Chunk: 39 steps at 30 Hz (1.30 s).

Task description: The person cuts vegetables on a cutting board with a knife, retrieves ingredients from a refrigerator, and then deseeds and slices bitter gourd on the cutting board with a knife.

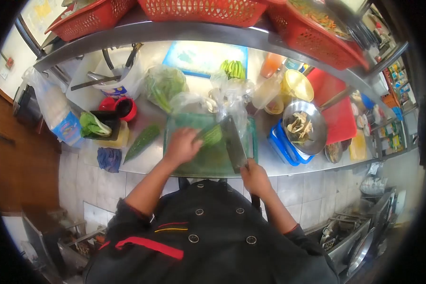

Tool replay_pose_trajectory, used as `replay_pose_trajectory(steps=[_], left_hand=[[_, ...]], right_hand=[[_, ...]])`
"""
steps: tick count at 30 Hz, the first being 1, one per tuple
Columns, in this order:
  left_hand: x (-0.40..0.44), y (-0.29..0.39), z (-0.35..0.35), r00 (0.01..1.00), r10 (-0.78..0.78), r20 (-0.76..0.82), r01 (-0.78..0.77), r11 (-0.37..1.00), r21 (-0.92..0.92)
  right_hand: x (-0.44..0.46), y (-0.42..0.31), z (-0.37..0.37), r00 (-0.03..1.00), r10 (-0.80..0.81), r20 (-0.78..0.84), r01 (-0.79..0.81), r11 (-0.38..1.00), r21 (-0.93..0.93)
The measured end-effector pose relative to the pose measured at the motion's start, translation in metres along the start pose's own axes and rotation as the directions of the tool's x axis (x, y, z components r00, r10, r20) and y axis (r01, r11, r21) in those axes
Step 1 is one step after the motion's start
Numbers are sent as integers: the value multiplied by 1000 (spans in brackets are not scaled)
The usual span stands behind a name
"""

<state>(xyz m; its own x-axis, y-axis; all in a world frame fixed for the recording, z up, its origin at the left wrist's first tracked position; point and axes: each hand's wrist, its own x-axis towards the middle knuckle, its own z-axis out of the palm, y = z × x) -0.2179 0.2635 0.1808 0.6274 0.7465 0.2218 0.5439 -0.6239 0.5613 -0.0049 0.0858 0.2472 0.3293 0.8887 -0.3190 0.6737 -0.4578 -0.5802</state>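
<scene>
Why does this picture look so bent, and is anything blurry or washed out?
Head view: the shelf edge bows and the corners go black, probably from a very wide lens; same head view: the left hand looks soft, perhaps from motion; head view again: the blue-edged board looks pale and washed out.

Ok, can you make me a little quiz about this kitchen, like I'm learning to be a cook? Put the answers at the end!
1. Which hand holds the knife?
2. True or false: a long green vegetable lies to the left of the cutting board.
3. What colour are the baskets on the shelf?
a) blue
b) red
c) yellow

Key: 1. the right hand; 2. true; 3. b) red.
</scene>
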Motion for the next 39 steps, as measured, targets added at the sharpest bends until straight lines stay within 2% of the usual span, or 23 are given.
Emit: replay_pose_trajectory(steps=[4,6,7,8,9,10,12,13,14,15,16,17,18,19,24,27,32,35,37,39], left_hand=[[20,8,47,1000,7,21,-8,999,44],[17,7,49,990,-130,52,130,992,0],[12,6,49,991,-120,61,119,993,6],[2,5,50,949,-299,96,310,940,-143],[-8,4,52,871,-465,157,491,827,-275],[-13,10,48,869,-465,169,494,828,-264],[-18,28,33,792,-551,264,611,714,-341],[-20,27,36,790,-552,265,612,713,-341],[-21,23,42,901,-429,61,428,863,-270],[-23,20,48,958,-257,-129,237,959,-152],[-21,16,53,955,-266,-133,244,957,-157],[-17,12,56,979,-112,-173,96,991,-96],[-16,7,59,979,45,-201,-52,998,-27],[-17,5,63,978,36,-207,-43,999,-29],[-20,-1,75,935,68,-348,-111,988,-107],[-21,-2,75,937,36,-348,-97,982,-160],[-21,-10,82,933,45,-358,-105,983,-150],[-22,-13,84,934,45,-354,-106,982,-154],[-23,-12,84,939,33,-341,-97,981,-170],[-23,-10,81,944,25,-330,-86,981,-173]], right_hand=[[-3,4,-4,999,-28,-31,30,999,44],[-3,7,-2,999,-31,-13,32,993,114],[-4,7,-3,1000,-30,-6,31,991,127],[-4,11,-1,1000,-17,-6,18,990,141],[-1,17,2,999,-36,18,32,987,160],[2,19,4,997,-57,42,49,983,176],[9,15,1,994,-63,86,45,980,195],[13,12,-2,989,-75,128,47,978,203],[17,7,-7,989,-75,131,48,979,200],[21,2,-12,983,-86,160,55,980,190],[26,-5,-17,977,-99,191,64,982,178],[31,-13,-22,975,-102,198,68,983,170],[36,-21,-27,962,-58,266,3,979,202],[41,-27,-29,942,-17,334,-63,972,228],[65,-33,-32,916,-41,399,-42,979,198],[72,-36,-31,904,-25,426,-61,980,188],[80,-42,-33,889,-23,457,-65,982,175],[88,-45,-34,870,49,490,-180,958,223],[91,-54,-41,857,4,516,-89,986,141],[97,-61,-44,849,11,528,-78,991,105]])
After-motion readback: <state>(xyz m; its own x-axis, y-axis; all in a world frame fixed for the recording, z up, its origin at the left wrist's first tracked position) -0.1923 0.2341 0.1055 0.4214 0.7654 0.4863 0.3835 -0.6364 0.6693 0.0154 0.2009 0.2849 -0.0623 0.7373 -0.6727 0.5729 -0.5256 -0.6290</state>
